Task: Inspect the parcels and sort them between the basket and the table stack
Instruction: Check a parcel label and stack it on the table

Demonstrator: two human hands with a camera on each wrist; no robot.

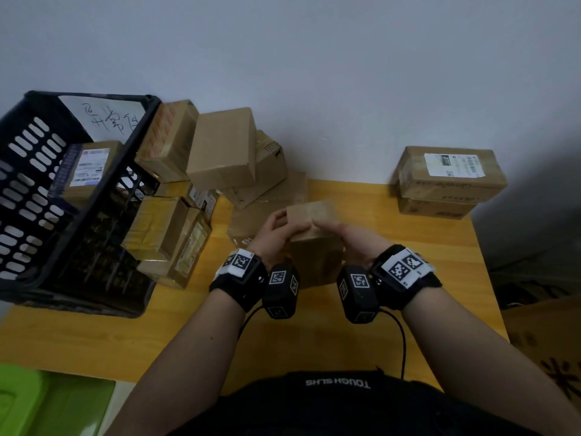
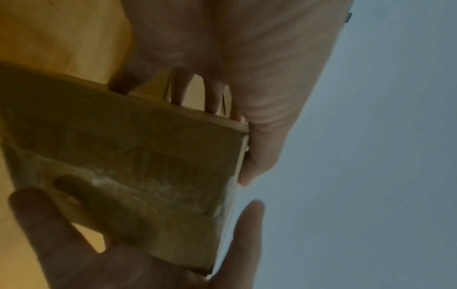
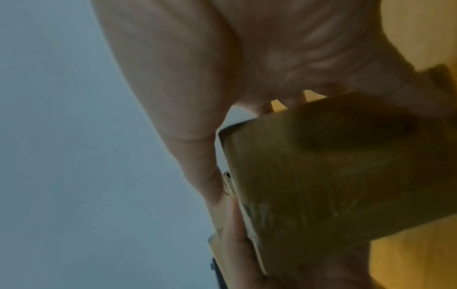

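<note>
Both of my hands hold one small brown cardboard parcel [image 1: 316,259] upright above the middle of the yellow table [image 1: 418,287]. My left hand [image 1: 276,229] grips its left side and my right hand [image 1: 349,237] grips its right side. In the left wrist view the parcel [image 2: 136,166] shows a taped face, with my palm against one edge. In the right wrist view, the parcel [image 3: 333,176] shows the same taped surface, blurred. A black slotted basket [image 1: 31,184] at the left holds a labelled parcel [image 1: 88,168]. A stack of two parcels [image 1: 449,180] stands at the far right.
A loose pile of several brown parcels [image 1: 223,149] lies between the basket and my hands, against the wall. A handwritten paper sign [image 1: 110,121] leans in the basket. A green object [image 1: 47,401] sits at the lower left, and a large carton [image 1: 547,341] beyond the table's right edge.
</note>
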